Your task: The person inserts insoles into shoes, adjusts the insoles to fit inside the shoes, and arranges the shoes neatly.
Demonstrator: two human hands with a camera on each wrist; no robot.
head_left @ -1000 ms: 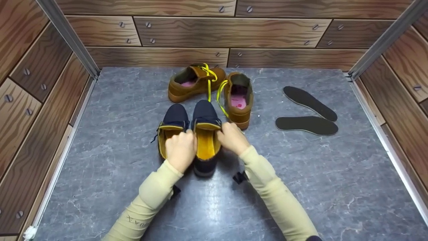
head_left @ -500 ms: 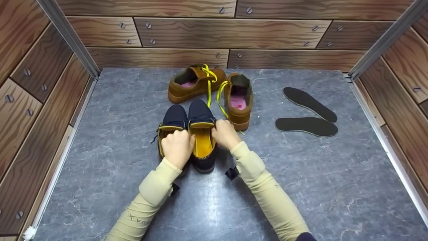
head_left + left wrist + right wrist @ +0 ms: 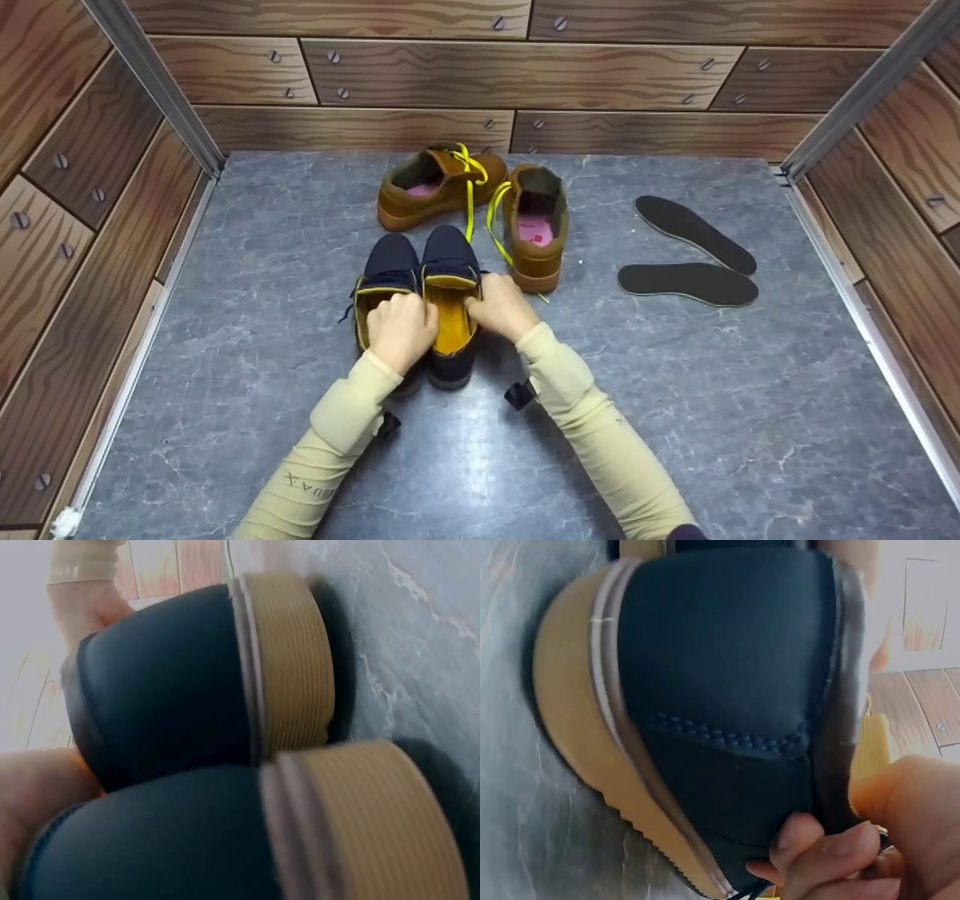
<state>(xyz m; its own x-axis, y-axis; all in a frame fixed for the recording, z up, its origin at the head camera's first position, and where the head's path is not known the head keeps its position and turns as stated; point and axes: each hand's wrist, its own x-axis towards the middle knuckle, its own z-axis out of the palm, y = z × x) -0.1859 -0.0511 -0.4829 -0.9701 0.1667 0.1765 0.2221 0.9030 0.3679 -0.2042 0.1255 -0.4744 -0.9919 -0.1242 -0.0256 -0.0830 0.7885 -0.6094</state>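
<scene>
Two navy shoes with yellow linings stand side by side in the head view, toes pointing away. My left hand (image 3: pixel 401 330) is curled over the opening of the left navy shoe (image 3: pixel 391 256) and grips its side nearest the other shoe; its fingertips are hidden. My right hand (image 3: pixel 504 306) holds the outer side of the right navy shoe (image 3: pixel 450 253). In the right wrist view the fingers (image 3: pixel 840 844) lie against that shoe's outside, with the thumb over the collar. The left wrist view shows both heels and their ribbed tan soles (image 3: pixel 292 660) close together.
Behind stand two brown shoes with yellow laces and pink insides: one turned sideways (image 3: pixel 435 195), one heel toward me (image 3: pixel 541 262), close to my right hand. Two dark insoles (image 3: pixel 688 283) lie at the right on the grey marbled floor (image 3: pixel 247 315). Wood-patterned walls (image 3: pixel 517 71) enclose it.
My right hand has brought the right navy shoe leftward, up beside the left one. Its thumb now shows over the shoe's rim. The left hand has barely moved.
</scene>
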